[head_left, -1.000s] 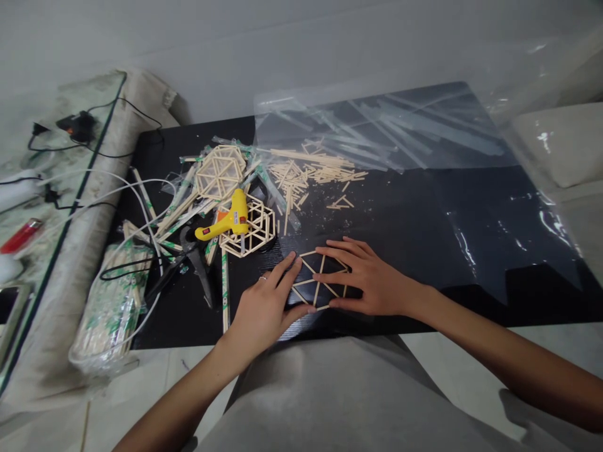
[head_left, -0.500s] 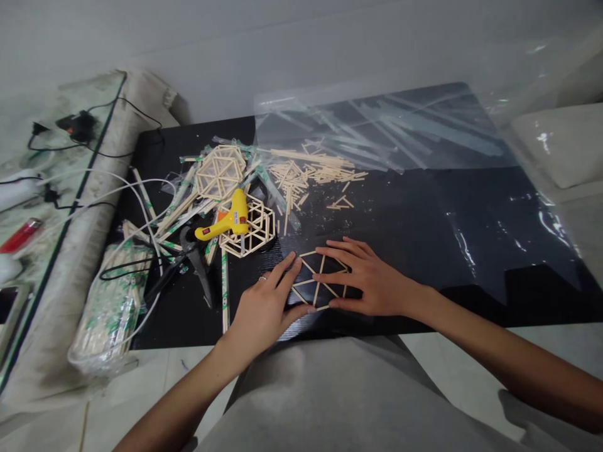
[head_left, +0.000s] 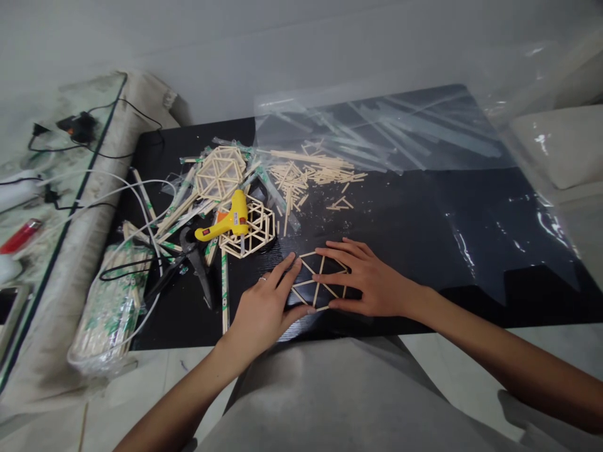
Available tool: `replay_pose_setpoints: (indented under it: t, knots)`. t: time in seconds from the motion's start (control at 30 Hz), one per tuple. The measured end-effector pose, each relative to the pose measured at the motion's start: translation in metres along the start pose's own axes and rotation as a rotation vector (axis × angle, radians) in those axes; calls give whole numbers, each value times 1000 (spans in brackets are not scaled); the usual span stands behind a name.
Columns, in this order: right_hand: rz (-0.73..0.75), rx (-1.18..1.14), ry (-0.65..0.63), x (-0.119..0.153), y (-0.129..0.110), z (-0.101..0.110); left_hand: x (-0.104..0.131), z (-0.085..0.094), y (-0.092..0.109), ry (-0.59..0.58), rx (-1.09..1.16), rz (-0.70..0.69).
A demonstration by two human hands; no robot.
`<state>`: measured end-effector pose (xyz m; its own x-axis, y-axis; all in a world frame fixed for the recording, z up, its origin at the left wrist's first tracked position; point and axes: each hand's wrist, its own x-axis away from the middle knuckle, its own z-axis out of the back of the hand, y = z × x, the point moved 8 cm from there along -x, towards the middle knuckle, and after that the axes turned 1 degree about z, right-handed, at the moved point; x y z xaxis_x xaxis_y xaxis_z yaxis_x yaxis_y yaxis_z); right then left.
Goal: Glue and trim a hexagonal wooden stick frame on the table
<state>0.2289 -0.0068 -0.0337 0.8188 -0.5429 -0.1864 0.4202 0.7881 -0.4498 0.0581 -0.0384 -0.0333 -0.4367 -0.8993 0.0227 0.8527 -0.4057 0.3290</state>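
Observation:
A flat frame of thin wooden sticks (head_left: 317, 286), joined in triangles, lies on the black table near its front edge. My left hand (head_left: 264, 305) touches the frame's left side, thumb and fingers spread apart. From the right, my right hand (head_left: 365, 276) rests over the frame with its fingers spread, covering part of its right side. To the left, a yellow glue gun (head_left: 228, 221) lies on a stick lattice (head_left: 260, 227). Behind it is another round stick frame (head_left: 220, 172). Loose short sticks (head_left: 325, 169) are piled beyond my hands.
Black-handled cutters (head_left: 198, 269) and wrapped sticks (head_left: 108, 301) lie at the left, with a white cable looping over them. Clear plastic sheeting (head_left: 377, 132) covers the back of the table (head_left: 424, 232). A glass-topped surface (head_left: 56, 163) holds plugs and a red item.

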Motion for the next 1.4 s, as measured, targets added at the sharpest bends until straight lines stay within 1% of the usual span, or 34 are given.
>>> replay_pose_setpoints:
  t: [0.87,1.4]
  knots:
    - [-19,-8,-6,-2,0,0,-1,0,1,-2,-19,4]
    - [-64,-56,-50,-6,-1,4,-1,1,0,-16,17,12]
